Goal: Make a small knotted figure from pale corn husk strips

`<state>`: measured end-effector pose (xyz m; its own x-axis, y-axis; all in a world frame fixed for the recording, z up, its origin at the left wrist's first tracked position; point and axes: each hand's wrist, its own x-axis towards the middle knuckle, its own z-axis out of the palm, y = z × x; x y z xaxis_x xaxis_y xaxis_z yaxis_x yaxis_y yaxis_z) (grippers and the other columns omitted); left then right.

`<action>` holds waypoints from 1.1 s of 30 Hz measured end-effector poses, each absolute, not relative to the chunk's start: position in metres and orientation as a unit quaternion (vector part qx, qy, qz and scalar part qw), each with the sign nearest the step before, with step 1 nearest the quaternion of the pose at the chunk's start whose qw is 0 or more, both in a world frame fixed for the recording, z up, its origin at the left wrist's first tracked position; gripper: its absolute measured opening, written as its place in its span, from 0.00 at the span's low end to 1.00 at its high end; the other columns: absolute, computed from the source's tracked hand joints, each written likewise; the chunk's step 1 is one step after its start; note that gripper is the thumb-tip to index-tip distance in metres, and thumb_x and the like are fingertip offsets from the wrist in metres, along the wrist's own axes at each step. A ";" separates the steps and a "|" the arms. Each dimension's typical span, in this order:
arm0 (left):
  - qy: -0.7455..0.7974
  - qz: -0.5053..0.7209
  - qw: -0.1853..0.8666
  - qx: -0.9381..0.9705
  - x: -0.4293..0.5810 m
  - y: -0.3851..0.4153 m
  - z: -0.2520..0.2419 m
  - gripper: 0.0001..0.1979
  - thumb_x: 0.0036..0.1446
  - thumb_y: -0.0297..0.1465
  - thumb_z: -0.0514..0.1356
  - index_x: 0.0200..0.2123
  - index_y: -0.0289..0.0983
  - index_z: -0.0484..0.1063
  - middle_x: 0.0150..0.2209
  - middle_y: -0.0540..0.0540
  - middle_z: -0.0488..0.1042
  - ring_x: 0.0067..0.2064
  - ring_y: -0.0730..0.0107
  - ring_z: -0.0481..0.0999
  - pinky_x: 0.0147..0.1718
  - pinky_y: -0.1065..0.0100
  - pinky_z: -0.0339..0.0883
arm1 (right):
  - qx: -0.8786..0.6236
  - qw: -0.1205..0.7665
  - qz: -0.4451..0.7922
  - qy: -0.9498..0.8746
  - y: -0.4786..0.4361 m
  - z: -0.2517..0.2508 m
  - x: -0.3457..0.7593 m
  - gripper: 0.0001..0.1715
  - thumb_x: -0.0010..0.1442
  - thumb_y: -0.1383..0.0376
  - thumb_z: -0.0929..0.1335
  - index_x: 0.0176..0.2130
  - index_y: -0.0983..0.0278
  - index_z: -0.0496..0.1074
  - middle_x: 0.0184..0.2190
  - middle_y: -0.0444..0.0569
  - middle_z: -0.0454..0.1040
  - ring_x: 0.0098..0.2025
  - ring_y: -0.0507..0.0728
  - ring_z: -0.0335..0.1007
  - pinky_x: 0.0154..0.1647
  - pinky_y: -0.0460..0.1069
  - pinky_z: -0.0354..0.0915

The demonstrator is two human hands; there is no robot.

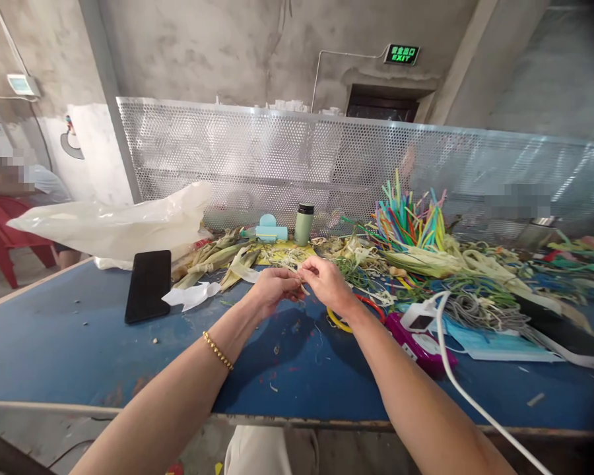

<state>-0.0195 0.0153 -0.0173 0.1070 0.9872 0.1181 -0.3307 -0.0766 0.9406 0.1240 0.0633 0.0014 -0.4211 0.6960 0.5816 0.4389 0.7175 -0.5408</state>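
My left hand [276, 289] and my right hand [324, 280] meet over the middle of the blue table, fingertips close together. Both are closed in a pinch on a thin pale strip [304, 288] that looks like plant husk; the fingers hide most of it. Dried corn husks [212, 265] lie in a pile just beyond and to the left. A red and yellow ring [339, 321] rests on the table behind my right forearm, partly covered by it.
A black phone [148, 287] and a white paper scrap [191, 295] lie left. Behind stand a green tumbler [303, 225] and colourful stems [410, 218]. Right are a purple power strip [420, 346], a white cable [450, 376] and a blue mask [505, 343]. A person [44, 181] sits far left.
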 end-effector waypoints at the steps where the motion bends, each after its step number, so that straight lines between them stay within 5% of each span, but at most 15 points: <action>1: 0.342 0.559 0.590 0.472 -0.021 0.015 -0.016 0.05 0.43 0.24 0.66 0.26 0.28 0.75 0.23 0.41 0.76 0.26 0.67 0.76 0.28 0.68 0.66 | -0.340 0.412 0.170 -0.828 0.065 0.001 0.125 0.08 0.57 0.65 0.65 0.27 0.64 0.67 0.22 0.45 0.70 0.25 0.52 0.65 0.29 0.47 0.59; 6: 0.320 0.527 0.612 0.495 -0.031 0.013 -0.011 0.09 0.46 0.26 0.67 0.32 0.27 0.77 0.29 0.40 0.78 0.29 0.70 0.77 0.32 0.68 0.68 | -0.324 0.428 0.226 -0.813 0.065 0.000 0.124 0.08 0.56 0.63 0.66 0.27 0.64 0.68 0.21 0.44 0.70 0.22 0.52 0.65 0.27 0.47 0.60; 21: 0.405 0.583 0.441 0.550 -0.021 0.017 -0.010 0.08 0.48 0.22 0.62 0.19 0.30 0.72 0.17 0.46 0.73 0.20 0.75 0.70 0.24 0.71 0.64 | -0.325 0.431 0.204 -0.817 0.063 -0.001 0.121 0.10 0.56 0.61 0.66 0.28 0.65 0.69 0.21 0.45 0.71 0.22 0.51 0.63 0.25 0.46 0.58; 28: 0.378 0.603 0.473 0.520 -0.020 0.017 -0.014 0.04 0.43 0.22 0.63 0.19 0.31 0.73 0.18 0.46 0.73 0.21 0.73 0.71 0.25 0.70 0.63 | -0.352 0.470 0.165 -0.792 0.060 -0.009 0.114 0.07 0.56 0.63 0.65 0.27 0.64 0.67 0.23 0.46 0.72 0.27 0.54 0.67 0.29 0.47 0.61; 33: 0.343 0.577 0.539 0.509 -0.027 0.018 -0.015 0.08 0.46 0.30 0.66 0.24 0.29 0.76 0.24 0.42 0.77 0.26 0.70 0.74 0.30 0.67 0.67 | -0.352 0.477 0.245 -0.767 0.065 -0.009 0.115 0.10 0.56 0.61 0.66 0.26 0.64 0.67 0.21 0.44 0.69 0.23 0.51 0.64 0.25 0.46 0.61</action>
